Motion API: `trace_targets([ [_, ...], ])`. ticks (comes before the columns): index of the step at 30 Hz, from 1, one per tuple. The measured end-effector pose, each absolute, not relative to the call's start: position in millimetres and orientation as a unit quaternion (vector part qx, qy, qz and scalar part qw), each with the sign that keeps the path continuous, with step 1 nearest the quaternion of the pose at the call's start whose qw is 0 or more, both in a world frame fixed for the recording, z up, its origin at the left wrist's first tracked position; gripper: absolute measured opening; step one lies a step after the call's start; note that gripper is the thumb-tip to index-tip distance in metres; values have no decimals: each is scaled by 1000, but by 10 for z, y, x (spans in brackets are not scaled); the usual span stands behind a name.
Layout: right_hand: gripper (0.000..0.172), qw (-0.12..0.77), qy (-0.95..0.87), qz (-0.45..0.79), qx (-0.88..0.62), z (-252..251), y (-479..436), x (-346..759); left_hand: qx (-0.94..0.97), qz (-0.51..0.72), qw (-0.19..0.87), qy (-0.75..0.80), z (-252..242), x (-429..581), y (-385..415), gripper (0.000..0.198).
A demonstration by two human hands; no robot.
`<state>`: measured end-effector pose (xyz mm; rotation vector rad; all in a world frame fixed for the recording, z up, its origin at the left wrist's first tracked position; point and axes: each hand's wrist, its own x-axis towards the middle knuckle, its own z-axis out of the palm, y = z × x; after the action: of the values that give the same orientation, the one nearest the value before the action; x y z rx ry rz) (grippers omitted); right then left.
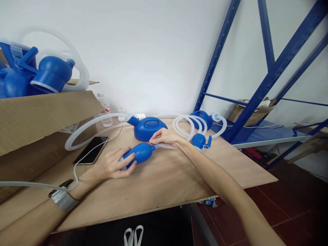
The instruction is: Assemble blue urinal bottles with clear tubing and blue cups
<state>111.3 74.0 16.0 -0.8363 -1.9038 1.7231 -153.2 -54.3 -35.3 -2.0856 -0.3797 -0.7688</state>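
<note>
My left hand (121, 164) is wrapped round the wide end of a blue plastic urinal funnel (142, 152), which lies tilted just above or on the tabletop. Its narrow neck points right, where a clear white tube (166, 146) meets it. The fingers of my right hand (164, 136) are pinched together close above that neck; what sits between them is too small to make out. Right behind stands a blue handled bottle (150, 128), with a white hose (84, 128) at its mouth.
On the left, a cardboard box (48, 106) holds several blue funnels (55, 73) and hoses. A phone (91, 150), a cable and a water bottle (105, 111) are near it. Farther right are another blue bottle (202, 118), a blue cup-shaped part (198, 140) and a blue metal rack (256, 92).
</note>
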Motion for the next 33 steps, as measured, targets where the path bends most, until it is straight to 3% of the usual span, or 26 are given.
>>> trace_targets([
  [7, 37, 206, -753, 547, -302, 123, 767, 1172, -823, -238, 505, -107, -365, -1487, -518, 29],
  [15, 47, 275, -768, 511, -270, 79, 775, 1179, -822, -247, 496, -134, -335, -1489, -511, 28],
  [19, 59, 251, -780, 514, -255, 55, 806, 1255, -816, -280, 487, -134, -280, -1428, -523, 26],
  [23, 56, 219, -811, 482, -251, 51, 855, 1355, -820, -270, 484, -142, -242, -1405, -544, 24],
  [33, 55, 189, -776, 536, -273, 56, 807, 1351, -837, -249, 465, -148, -252, -1423, -557, 28],
])
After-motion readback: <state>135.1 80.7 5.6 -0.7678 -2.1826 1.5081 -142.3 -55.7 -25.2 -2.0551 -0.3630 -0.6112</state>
